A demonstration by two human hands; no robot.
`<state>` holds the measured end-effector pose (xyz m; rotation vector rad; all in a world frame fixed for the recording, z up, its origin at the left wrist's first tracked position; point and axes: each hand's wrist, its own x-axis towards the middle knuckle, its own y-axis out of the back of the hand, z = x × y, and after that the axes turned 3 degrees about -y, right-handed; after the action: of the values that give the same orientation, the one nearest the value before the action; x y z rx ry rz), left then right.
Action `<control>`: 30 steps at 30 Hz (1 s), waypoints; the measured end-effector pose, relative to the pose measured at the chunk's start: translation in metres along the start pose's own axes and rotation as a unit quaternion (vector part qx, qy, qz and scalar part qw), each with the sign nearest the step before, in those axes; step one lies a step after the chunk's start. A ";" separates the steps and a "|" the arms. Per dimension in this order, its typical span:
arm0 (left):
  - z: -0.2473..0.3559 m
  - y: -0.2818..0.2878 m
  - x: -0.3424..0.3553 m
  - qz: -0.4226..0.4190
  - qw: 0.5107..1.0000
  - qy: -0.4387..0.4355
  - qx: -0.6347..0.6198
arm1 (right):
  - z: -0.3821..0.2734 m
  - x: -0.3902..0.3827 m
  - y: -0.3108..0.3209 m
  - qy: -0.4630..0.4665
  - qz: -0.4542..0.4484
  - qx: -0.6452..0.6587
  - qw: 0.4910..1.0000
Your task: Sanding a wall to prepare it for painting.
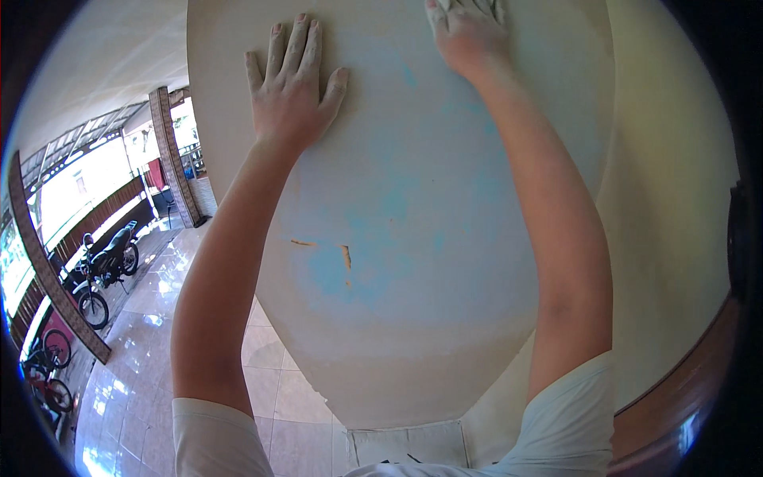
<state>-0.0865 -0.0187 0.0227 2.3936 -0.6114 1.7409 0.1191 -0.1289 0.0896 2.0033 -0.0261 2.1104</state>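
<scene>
My left hand (288, 99) lies flat against a pale wall panel (373, 350), its fingers spread and whitened with dust. Higher up and to the right, my right hand (470, 36) presses on the same wall. Its dusty fingers are bent and closed, partly cut off by the top of the picture, and whatever they hold is hidden. Faded blue patches (334, 274) show through the wall's whitish coat below the hands. Two chipped brown gouges, one of them upright (346, 256), mark the lower left of the panel.
Glossy floor tiles (151, 342) stretch out on the left toward a tiled pillar (173, 159). A motorcycle (107, 262) and bicycles (49, 366) stand outside by a fence. At right are a cream side wall (664, 207) and a brown wooden surface (675, 397).
</scene>
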 end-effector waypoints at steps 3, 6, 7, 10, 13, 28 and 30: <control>-0.009 0.002 -0.001 -0.008 1.000 0.000 0.006 | -0.022 -0.015 -0.005 0.153 -0.086 0.047 0.983; -0.017 0.008 -0.008 -0.013 1.000 -0.016 0.006 | -0.011 -0.009 0.014 0.270 -0.185 -0.013 0.945; -0.013 0.009 -0.006 -0.010 1.000 -0.017 0.004 | 0.012 0.001 -0.009 0.268 -0.184 -0.016 0.945; 0.001 0.000 -0.006 -0.003 1.000 -0.019 -0.003 | 0.049 0.022 -0.059 0.012 0.081 0.000 0.997; -0.013 0.009 -0.010 -0.023 0.999 -0.020 0.011 | -0.018 -0.018 -0.008 0.082 -0.011 -0.043 0.996; -0.007 0.009 -0.009 -0.025 0.999 -0.014 0.018 | 0.026 -0.013 -0.026 0.344 0.095 0.010 0.934; -0.007 0.005 -0.011 -0.017 1.000 -0.014 0.011 | 0.024 0.006 -0.006 0.000 -0.029 0.047 0.998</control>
<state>-0.0972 -0.0182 0.0138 2.4323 -0.5539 1.7117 0.1432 -0.1260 0.0962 2.0294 0.1320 2.1120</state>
